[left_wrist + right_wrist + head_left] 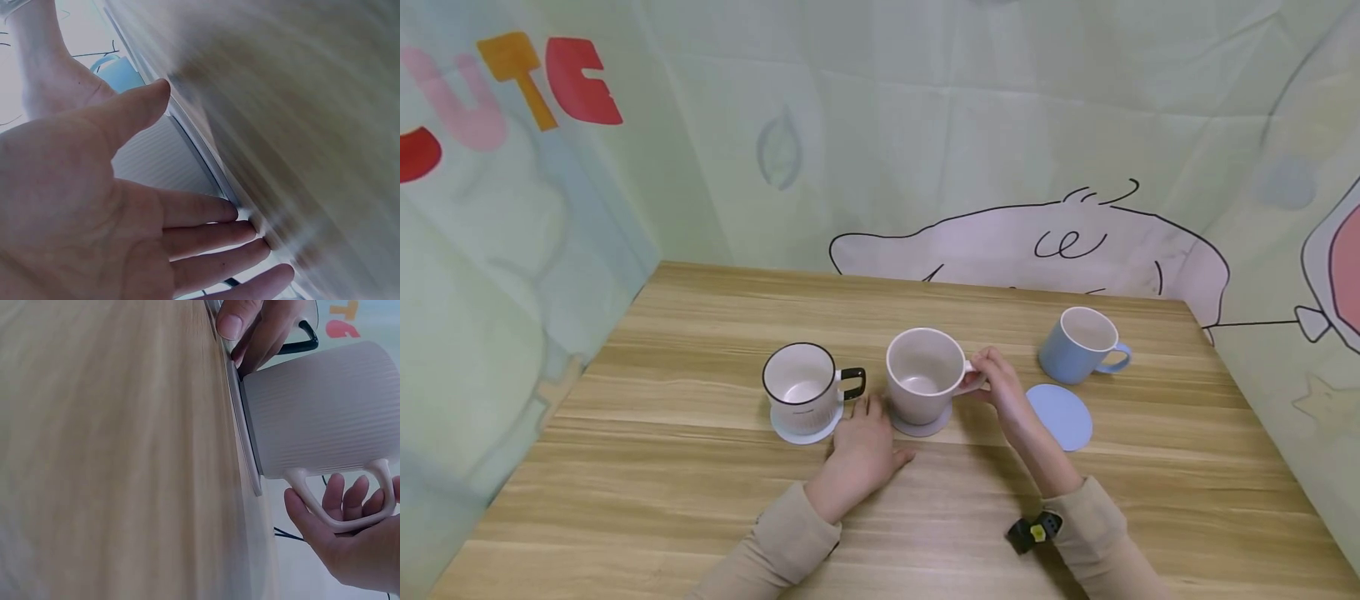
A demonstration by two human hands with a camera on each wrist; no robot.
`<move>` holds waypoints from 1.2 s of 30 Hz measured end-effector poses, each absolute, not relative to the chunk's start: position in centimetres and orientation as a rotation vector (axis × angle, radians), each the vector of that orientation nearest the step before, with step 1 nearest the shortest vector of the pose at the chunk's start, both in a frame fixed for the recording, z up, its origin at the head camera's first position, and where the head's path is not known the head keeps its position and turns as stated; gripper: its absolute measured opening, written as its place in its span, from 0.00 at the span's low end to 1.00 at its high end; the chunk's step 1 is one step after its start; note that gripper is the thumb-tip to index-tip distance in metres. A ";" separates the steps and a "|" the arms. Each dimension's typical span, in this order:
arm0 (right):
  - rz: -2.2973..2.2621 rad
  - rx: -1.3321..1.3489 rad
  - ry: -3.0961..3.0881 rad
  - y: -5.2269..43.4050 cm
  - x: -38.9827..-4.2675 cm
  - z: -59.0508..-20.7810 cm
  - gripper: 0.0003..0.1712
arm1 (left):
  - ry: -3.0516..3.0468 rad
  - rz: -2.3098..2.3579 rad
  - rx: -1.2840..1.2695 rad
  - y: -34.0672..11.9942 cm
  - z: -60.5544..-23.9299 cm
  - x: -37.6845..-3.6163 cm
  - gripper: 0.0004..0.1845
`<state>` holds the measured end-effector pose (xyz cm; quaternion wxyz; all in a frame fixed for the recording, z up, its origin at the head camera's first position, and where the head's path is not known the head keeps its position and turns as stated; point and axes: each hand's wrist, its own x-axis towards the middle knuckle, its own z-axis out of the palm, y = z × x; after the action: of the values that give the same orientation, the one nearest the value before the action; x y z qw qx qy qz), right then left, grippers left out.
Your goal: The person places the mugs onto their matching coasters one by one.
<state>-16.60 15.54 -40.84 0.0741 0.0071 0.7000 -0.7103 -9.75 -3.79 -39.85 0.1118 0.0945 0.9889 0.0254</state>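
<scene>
A beige ribbed mug (922, 375) (319, 415) stands on a grey coaster (925, 427) (247, 450) at the middle of the wooden table (700, 500). My right hand (1000, 387) (350, 550) holds the mug's handle (350, 500), thumb on one side and fingers behind the loop. My left hand (863, 442) (94, 206) lies flat with straight fingers. Its fingertips (247, 328) touch the coaster's near-left edge beside the mug (162, 162).
A white mug with black rim and handle (801, 387) sits on a pale coaster (805, 431) just left of my left hand. A blue mug (1082, 343) stands at the right, with a bare blue coaster (1060, 415) in front of it. Printed cloth walls enclose the table.
</scene>
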 end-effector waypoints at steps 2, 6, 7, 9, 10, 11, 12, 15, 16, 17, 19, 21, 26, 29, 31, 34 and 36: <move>-2.120 0.029 2.094 15.6 -16.6 -40.9 0.11 | 2.900 0.067 0.277 -3.8 -39.8 -9.8 0.44; -2.088 0.029 2.085 15.8 -16.6 -40.8 0.11 | 2.898 0.061 0.281 -3.7 -39.9 -9.7 0.44; -2.080 0.026 2.083 15.8 -16.6 -40.8 0.11 | 2.898 0.060 0.285 -3.8 -39.9 -9.7 0.44; -2.061 0.017 2.081 15.9 -16.6 -40.7 0.11 | 2.898 0.082 0.284 -3.9 -39.9 -9.7 0.44; -2.051 0.012 2.082 16.0 -16.6 -40.7 0.11 | 2.898 0.093 0.283 -3.9 -39.9 -9.7 0.44; -2.037 0.004 2.086 16.1 -16.5 -40.6 0.11 | 2.896 0.104 0.284 -4.0 -39.9 -9.7 0.44; -2.023 0.000 2.091 16.1 -16.5 -40.6 0.11 | 2.893 0.119 0.282 -4.1 -39.8 -9.7 0.44; -1.980 -0.013 2.115 16.4 -16.4 -40.5 0.11 | 2.875 0.158 0.282 -4.2 -39.6 -9.5 0.44; -1.967 -0.018 2.123 16.4 -16.3 -40.5 0.12 | 2.870 0.165 0.285 -4.2 -39.6 -9.4 0.44; -1.959 -0.023 2.128 16.5 -16.3 -40.5 0.13 | 2.862 0.168 0.287 -4.3 -39.5 -9.4 0.45; -1.955 -0.025 2.134 16.6 -16.2 -40.4 0.14 | 2.849 0.163 0.296 -4.3 -39.4 -9.2 0.45; -1.971 -0.012 2.144 16.6 -16.2 -40.4 0.14 | 2.844 0.162 0.304 -4.3 -39.3 -9.1 0.45; -2.030 0.048 2.184 16.8 -15.9 -40.1 0.13 | 2.835 0.192 0.312 -4.3 -39.2 -8.9 0.45; -2.040 0.071 2.210 17.1 -15.6 -39.9 0.13 | 2.838 0.206 0.320 -4.4 -39.2 -8.8 0.45; -2.052 0.067 2.213 17.3 -15.4 -39.9 0.14 | 2.839 0.215 0.326 -4.5 -39.2 -8.8 0.45; -2.091 0.064 2.209 17.6 -15.2 -39.6 0.16 | 2.839 0.237 0.340 -4.7 -39.2 -8.7 0.45; -2.119 0.060 2.204 17.8 -15.0 -39.5 0.16 | 2.842 0.250 0.349 -4.8 -39.1 -8.7 0.45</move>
<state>-15.00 17.81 -39.52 0.0418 0.0195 0.7201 -0.6924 -8.68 -4.77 -39.08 0.1334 0.1202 0.9800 0.0863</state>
